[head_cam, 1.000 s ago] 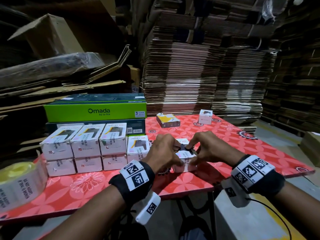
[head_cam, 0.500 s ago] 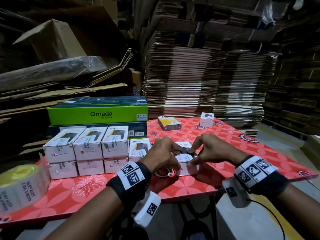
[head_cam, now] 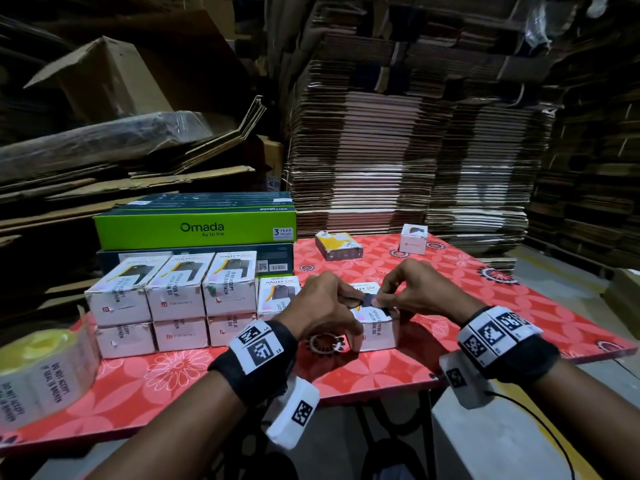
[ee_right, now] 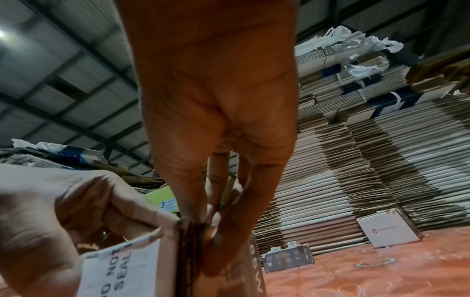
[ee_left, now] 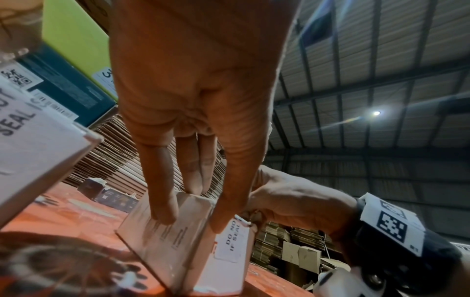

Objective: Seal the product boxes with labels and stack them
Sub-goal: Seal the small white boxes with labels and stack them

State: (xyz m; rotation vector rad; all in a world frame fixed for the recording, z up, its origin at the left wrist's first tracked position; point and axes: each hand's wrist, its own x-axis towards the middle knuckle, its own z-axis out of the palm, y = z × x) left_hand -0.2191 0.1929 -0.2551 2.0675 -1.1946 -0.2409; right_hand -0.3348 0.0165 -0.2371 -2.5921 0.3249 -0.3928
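Note:
A small white product box (head_cam: 379, 336) stands on the red flowered table (head_cam: 491, 306) in front of me. A white "do not accept if seal is broken" label (head_cam: 374, 325) runs from its top down its near face. My left hand (head_cam: 327, 306) holds the box, thumb on top and fingers down its left and near sides (ee_left: 162, 213). My right hand (head_cam: 410, 292) pinches the box's top right edge (ee_right: 203, 227) by the label (ee_right: 119, 267). Sealed boxes (head_cam: 176, 299) stand stacked two high to the left, with a single one (head_cam: 277, 296) beside them.
A roll of seal labels (head_cam: 41, 372) lies at the near left table edge. A green Omada carton (head_cam: 194, 226) sits on a dark carton behind the stack. A yellow-topped box (head_cam: 337, 245) and a white box (head_cam: 412, 239) stand at the far side. Flattened cardboard stacks (head_cam: 398, 150) rise behind.
Both hands stay on the same box, with only small finger shifts along its top. The box has not moved from its spot.

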